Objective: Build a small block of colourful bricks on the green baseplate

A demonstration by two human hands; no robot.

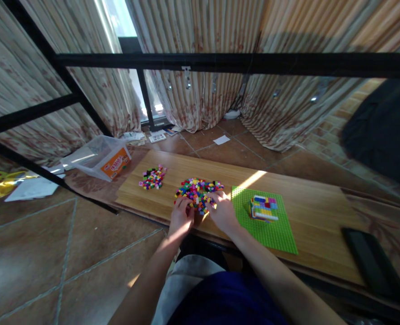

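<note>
A loose pile of small multicoloured building bricks (196, 188) lies mid-table, and both hands are at its near side. My left hand (181, 214) is at the pile's left edge, fingers curled in towards the thumb; whatever they hold is too small to make out. On the right edge, my right hand (222, 210) reaches in among the bricks with its fingers apart. Just right of that hand lies a green baseplate (242, 212). A block-shaped build of stacked coloured bricks (264, 208) stands on it.
A smaller brick heap (153, 177) sits left on the wooden tabletop (314, 212). Beyond it stands a clear plastic box (94, 155) with an orange label. At the right end lies a dark flat device (372, 257). A black metal rail (220, 62) crosses above the far side.
</note>
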